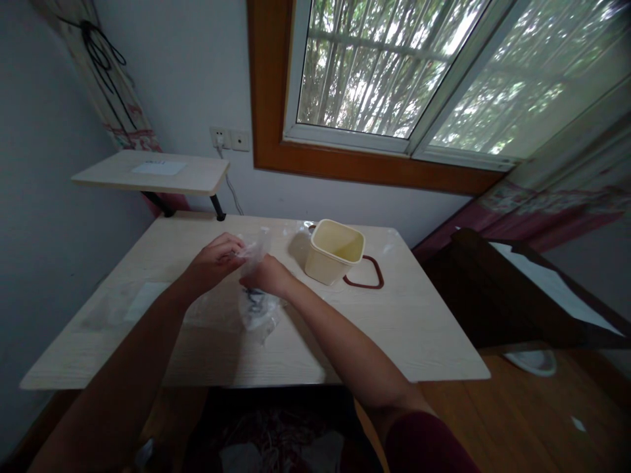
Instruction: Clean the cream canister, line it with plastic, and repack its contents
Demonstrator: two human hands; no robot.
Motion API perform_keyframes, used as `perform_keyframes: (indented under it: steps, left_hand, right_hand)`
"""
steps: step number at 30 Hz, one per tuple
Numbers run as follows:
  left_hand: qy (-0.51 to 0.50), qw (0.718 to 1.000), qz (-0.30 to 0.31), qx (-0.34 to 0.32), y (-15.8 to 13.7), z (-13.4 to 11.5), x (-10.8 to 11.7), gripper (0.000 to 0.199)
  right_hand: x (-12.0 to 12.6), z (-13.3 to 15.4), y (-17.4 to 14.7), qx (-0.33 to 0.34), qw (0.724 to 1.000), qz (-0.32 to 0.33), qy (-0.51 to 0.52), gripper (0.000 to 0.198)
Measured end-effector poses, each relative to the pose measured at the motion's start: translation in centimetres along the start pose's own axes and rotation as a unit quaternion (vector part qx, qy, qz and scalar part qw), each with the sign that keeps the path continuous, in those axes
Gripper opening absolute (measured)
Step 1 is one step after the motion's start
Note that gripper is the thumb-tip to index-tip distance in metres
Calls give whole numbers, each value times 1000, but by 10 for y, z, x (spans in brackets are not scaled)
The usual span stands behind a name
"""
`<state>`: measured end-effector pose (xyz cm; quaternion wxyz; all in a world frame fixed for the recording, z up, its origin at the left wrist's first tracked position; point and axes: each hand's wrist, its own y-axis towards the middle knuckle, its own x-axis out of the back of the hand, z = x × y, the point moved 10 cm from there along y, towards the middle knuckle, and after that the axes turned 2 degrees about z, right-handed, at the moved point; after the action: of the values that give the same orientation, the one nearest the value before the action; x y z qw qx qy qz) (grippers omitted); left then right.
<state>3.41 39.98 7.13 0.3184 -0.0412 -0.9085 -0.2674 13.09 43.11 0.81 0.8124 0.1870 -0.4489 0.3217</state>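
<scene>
A clear plastic bag [259,312] with dark print or dark contents hangs between my hands over the table. My left hand [221,253] is closed on the upper left part of the bag. My right hand [266,274] grips the bag just below its bunched top, fingers wrapped round it. To the right of my hands stands an open cream-coloured bin [332,253], upright. A reddish-brown ring, rounded and frame-like [381,276], lies on the table beside the bin, partly hidden behind it.
The pale wooden table [394,341] carries a small raised shelf [108,172] at the back left, with a paper [158,168] on it. A wall socket [220,137] with a plugged-in white cable is behind. Dark furniture [458,295] stands to the right.
</scene>
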Motion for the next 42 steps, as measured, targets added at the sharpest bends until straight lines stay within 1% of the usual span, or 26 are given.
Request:
perform_keyframes:
  steps: [3, 5, 8, 10, 12, 14, 15, 16, 17, 19, 20, 22, 23, 24, 26, 28, 30, 31, 33, 35, 36, 38, 40, 42]
  left_hand:
    - [19, 999, -40, 8, -1, 3, 15, 21]
    - [15, 996, -85, 33, -6, 14, 32, 21]
    - [-15, 987, -146, 71, -17, 37, 53, 22]
    - [-30, 983, -156, 89, -24, 52, 57, 22]
    - [-46, 981, -154, 107, -28, 63, 54, 19]
    - [-57, 979, -162, 114, -29, 67, 54, 20]
    - [-50, 979, -166, 110, -28, 64, 54, 26]
    - [-31, 981, -164, 100, -26, 57, 55, 34]
    - [2, 986, -150, 80, -23, 46, 53, 42]
    - [88, 992, -91, 17, -13, 13, 42, 56]
    - [131, 990, -53, -30, -9, -9, 33, 61]
    - [197, 974, -2, -114, -4, -50, 15, 68]
    - [230, 960, 31, -155, -4, -68, 2, 65]
    - [264, 945, 74, -181, -5, -80, -12, 62]
    - [313, 918, 139, -198, -8, -88, -36, 68]
    - [346, 906, 160, -182, -9, -79, -47, 74]
    - [370, 905, 147, -149, -7, -58, -49, 69]
    - [381, 904, 140, -132, -7, -46, -48, 61]
    - [400, 901, 130, -104, -5, -23, -46, 38]
    - [404, 900, 134, -88, -4, -8, -45, 18]
    - [396, 904, 138, -82, -3, -3, -45, 13]
    - [362, 919, 138, -68, -1, 1, -41, 8]
    - [326, 934, 141, -51, 1, 5, -36, 6]
    - [318, 934, 161, -27, 0, 13, -33, 6]
  right_hand:
    - [-10, -13, 0, -4, 1000, 9, -14, 39]
    - [-8, -22, -4, -10, 1000, 8, -19, 34]
    - [-1, -31, -10, -14, 999, 14, -39, 29]
    - [3, -33, -14, -14, 998, 21, -49, 28]
    - [3, -32, -15, -8, 998, 32, -56, 27]
    - [2, -29, -16, 3, 997, 39, -69, 28]
    - [1, -27, -16, 7, 996, 39, -78, 28]
    - [0, -26, -15, 8, 995, 39, -89, 29]
    - [0, -25, -15, 9, 994, 37, -101, 30]
    - [-4, -25, -14, 8, 991, 44, -127, 30]
    - [-7, -26, -13, 6, 989, 51, -138, 30]
    - [-12, -26, -12, 3, 985, 63, -161, 31]
    - [-14, -26, -12, 5, 983, 65, -172, 31]
    - [-15, -25, -11, 9, 981, 63, -182, 32]
    - [-15, -22, -10, 23, 979, 56, -195, 32]
    - [-14, -21, -9, 27, 979, 49, -194, 32]
    - [-11, -22, -8, 18, 983, 49, -178, 32]
    - [-9, -24, -8, 13, 985, 47, -167, 33]
    - [-5, -24, -8, 12, 989, 40, -142, 30]
    - [1, -22, -9, 28, 993, 24, -114, 24]
    - [3, -20, -11, 35, 994, 18, -103, 21]
    - [4, -20, -14, 36, 995, 23, -89, 19]
    - [1, -23, -19, 17, 995, 42, -88, 20]
    - [-3, -26, -22, -5, 993, 61, -98, 23]
